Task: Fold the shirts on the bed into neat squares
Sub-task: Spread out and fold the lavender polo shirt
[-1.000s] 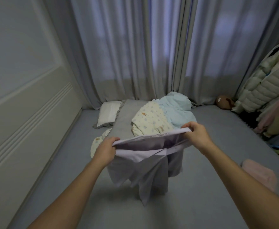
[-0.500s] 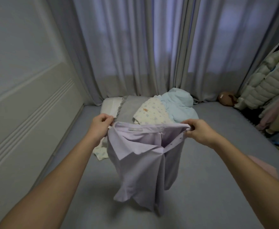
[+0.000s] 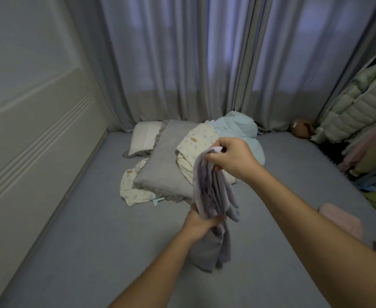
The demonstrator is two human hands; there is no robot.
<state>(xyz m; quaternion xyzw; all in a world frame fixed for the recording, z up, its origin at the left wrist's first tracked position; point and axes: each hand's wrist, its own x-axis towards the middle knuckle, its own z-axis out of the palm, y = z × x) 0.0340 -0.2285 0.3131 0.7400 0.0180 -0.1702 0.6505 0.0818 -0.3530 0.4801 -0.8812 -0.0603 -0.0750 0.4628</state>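
Note:
A pale lilac shirt (image 3: 211,192) hangs bunched in a narrow vertical bundle above the grey bed (image 3: 82,252). My right hand (image 3: 231,158) pinches its top end, held up over the pillows. Lower down, my left hand (image 3: 200,223) is closed around the middle of the bundle. The shirt's lower end droops below my left hand toward the sheet. A folded pink garment (image 3: 340,221) lies on the bed at the right.
A grey pillow (image 3: 164,165), a white pillow (image 3: 146,137), a patterned cream cloth (image 3: 133,187) and a light blue blanket (image 3: 238,130) are heaped at the head of the bed. Curtains hang behind. A wall panel runs along the left; hanging clothes (image 3: 360,107) crowd the right.
The shirt was held spread wide by its shoulders between both hands. Now it is gathered into one bundle, my left hand has dropped down to its middle, and my right hand holds the top.

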